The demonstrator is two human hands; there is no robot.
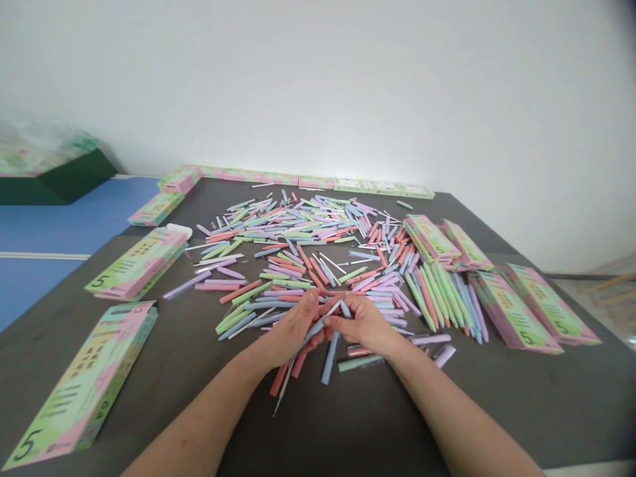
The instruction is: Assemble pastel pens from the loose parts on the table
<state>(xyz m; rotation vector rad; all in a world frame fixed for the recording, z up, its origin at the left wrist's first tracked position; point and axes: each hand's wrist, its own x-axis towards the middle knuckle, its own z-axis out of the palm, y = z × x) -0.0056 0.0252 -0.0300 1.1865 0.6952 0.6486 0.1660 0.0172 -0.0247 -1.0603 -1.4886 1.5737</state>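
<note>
Over the near edge of a wide pile of pastel pens (298, 228), my two hands work close together. My left hand (297, 324) is closed around a blue pen (318, 326) that slants up to the right. Fingers of my right hand (362, 323) pinch near the upper end of this pen, where a short blue piece (344, 309) and a thin white stick show; how they join is unclear. Below my hands lie another blue pen (330, 361), red barrels and a thin white refill (283, 391) on the dark table.
Printed pastel boxes (69, 384) stand along the left side, and more boxes (517, 311) lie at the right. A row of boxes (281, 179) lines the back edge. Sorted green pens (440, 291) lie right of the pile. A dark green bin (74, 175) stands far left.
</note>
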